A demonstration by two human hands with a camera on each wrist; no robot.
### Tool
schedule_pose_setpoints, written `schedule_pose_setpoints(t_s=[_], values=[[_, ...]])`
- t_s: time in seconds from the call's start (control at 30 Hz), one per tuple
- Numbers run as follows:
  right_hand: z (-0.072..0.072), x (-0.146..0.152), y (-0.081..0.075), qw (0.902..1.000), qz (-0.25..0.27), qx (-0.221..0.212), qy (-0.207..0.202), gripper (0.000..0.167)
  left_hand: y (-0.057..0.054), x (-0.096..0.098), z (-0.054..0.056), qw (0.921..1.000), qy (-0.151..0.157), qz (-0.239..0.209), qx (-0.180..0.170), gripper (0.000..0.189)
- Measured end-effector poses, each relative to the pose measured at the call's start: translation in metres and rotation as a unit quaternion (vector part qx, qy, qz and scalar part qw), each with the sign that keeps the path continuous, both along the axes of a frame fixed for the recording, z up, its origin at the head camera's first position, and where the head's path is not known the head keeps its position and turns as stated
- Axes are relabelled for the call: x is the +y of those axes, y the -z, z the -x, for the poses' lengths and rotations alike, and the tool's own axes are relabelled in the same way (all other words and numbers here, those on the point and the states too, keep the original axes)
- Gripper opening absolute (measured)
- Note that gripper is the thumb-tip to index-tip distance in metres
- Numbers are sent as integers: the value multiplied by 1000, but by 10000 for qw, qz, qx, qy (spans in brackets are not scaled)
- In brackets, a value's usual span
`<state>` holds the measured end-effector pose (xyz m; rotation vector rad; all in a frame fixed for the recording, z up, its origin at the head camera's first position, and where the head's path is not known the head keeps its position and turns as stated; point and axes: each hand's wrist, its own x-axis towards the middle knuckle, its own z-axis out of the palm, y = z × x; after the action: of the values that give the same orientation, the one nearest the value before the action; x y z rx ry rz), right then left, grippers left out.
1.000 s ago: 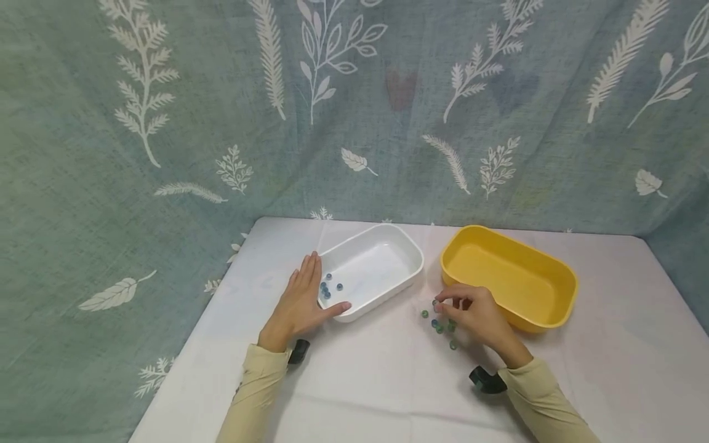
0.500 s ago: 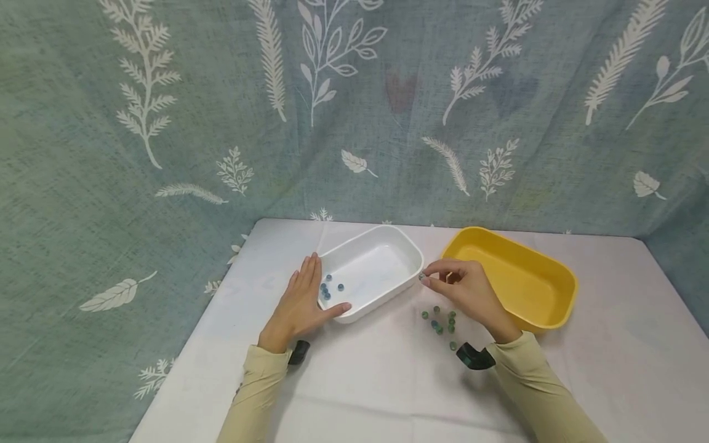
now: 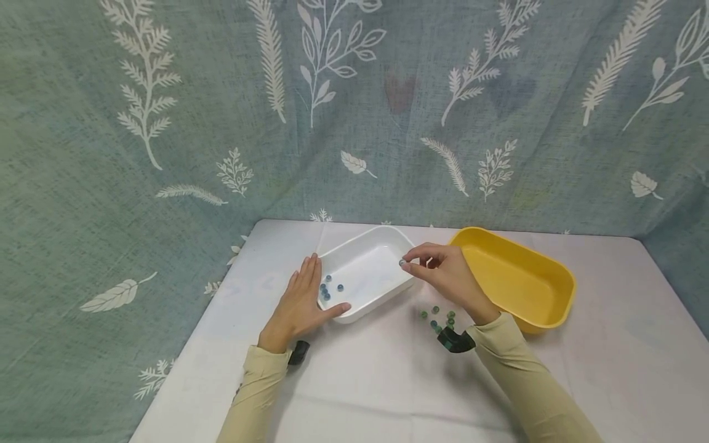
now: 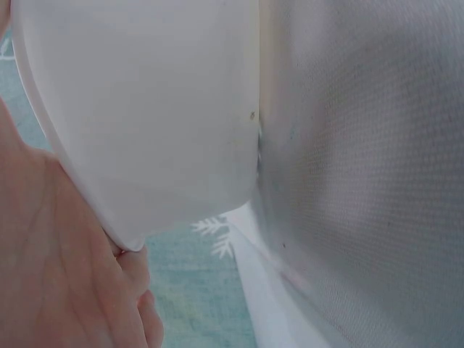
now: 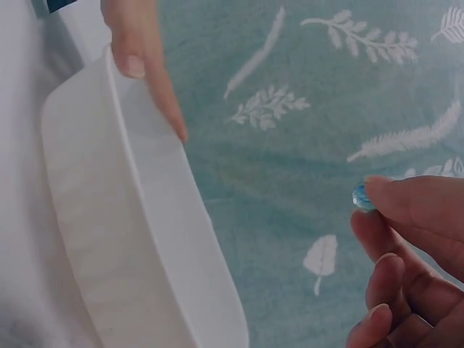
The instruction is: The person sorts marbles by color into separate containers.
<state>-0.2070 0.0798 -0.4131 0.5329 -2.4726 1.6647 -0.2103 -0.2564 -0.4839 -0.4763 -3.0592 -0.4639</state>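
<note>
A right hand (image 3: 451, 277) pinches a blue marble (image 5: 362, 197) over the right end of a white tray (image 3: 365, 266); the left hand (image 3: 298, 306), thumb spread, touches its left end.

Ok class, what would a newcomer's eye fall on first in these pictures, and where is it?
Probably the bright yellow tray, on the right in the head view, the strongest colour there. Next, perhaps, the small blue marble pinched in the right hand, at the right end of the white tray. Behind everything hangs the blue-green leaf-print cloth.
</note>
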Motion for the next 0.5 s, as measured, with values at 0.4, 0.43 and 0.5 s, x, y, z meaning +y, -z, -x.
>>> schedule_pose_setpoints(t_s=[0.4,0.43,0.5], values=[[20,-22,-10,9992,163,41,-370,10,0,1,0,10000,-14,45,26,127],[22,-24,-11,9991,158,44,-380,10,0,1,1,10000,-16,39,22,128],[27,-30,-13,9990,161,26,-411,11,1,1,1,10000,-36,40,-31,128]])
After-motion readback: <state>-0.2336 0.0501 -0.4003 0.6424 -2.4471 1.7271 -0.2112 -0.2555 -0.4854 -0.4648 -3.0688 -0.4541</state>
